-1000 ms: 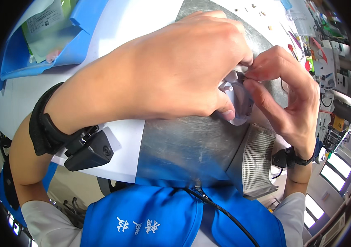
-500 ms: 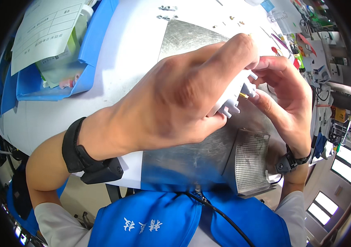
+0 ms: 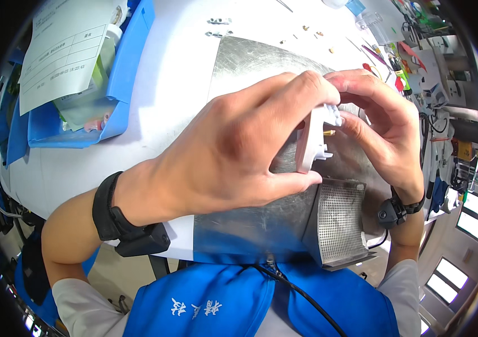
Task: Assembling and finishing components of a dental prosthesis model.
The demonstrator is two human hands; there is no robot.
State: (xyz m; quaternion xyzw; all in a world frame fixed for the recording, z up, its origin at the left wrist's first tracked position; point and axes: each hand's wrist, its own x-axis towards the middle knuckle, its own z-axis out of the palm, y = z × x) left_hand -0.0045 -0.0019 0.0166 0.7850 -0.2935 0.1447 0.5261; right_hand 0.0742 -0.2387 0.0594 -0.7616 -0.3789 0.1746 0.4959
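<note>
A white plastic part (image 3: 310, 140) with short pegs and a small brass-coloured piece on its right side is raised above the metal plate (image 3: 244, 224). My left hand (image 3: 244, 135) grips it, thumb at its lower end and fingers over its upper end. At the part's upper right, my right hand (image 3: 382, 121) has thumb and index finger closed against the edge. Whether something small lies between those fingertips cannot be made out.
Right of centre, a perforated metal tray (image 3: 341, 219) rests near the table's front edge. A blue bin (image 3: 118, 112) with papers and bags stands at left. Small metal parts (image 3: 219, 21) and brass bits (image 3: 305, 27) lie at the back; tools (image 3: 373, 56) crowd the right.
The white part has been turned, so it now stands more edge-on with its pegs facing right. My left fingers have shifted to its two ends.
</note>
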